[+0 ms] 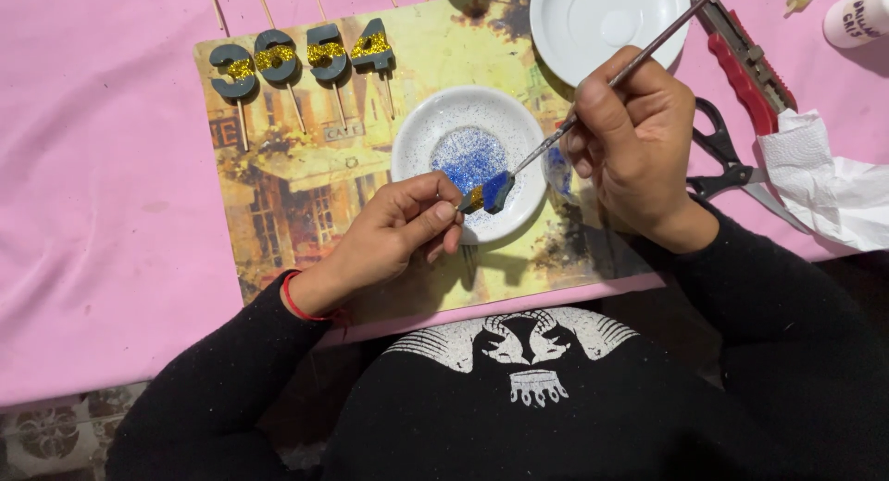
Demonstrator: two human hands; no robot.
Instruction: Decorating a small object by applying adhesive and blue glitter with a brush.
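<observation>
My left hand (398,226) pinches a small number-shaped piece (491,194), blue and gold with glitter, over a white saucer (417,134) dusted with blue glitter. My right hand (634,138) grips a thin paintbrush (648,50), whose tip touches the small piece. The saucer rests on a printed placemat (296,194) with a yellow street scene.
Several dark number candles on sticks (301,55) with gold glitter lie at the placemat's far left. A second white saucer (565,18) sits behind. Scissors (722,148), a red utility knife (750,69), crumpled tissue (833,185) and a white bottle (857,13) lie right on the pink tablecloth (93,166).
</observation>
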